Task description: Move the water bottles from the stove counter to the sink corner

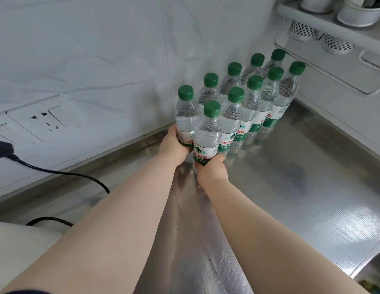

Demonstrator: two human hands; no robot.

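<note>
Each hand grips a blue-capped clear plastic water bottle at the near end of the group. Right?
No: the head view shows green caps, not blue. The left hand and right hand each grip a green-capped clear plastic water bottle at the group's near end.

Arms outstretched — left hand (173, 146), right hand (210, 171) gripping.

Left of me a wall socket (47, 119) and black plug (3, 148) with cable; upper right, a white rack (333, 25) holding cups (301, 31)

Counter (301, 166): embossed metal, shiny, fine dimpled texture. Bottles (208, 132): clear ribbed plastic, glossy labels, matt green plastic caps (212, 108). Wall (100, 49): smooth marble-look panels.
</note>
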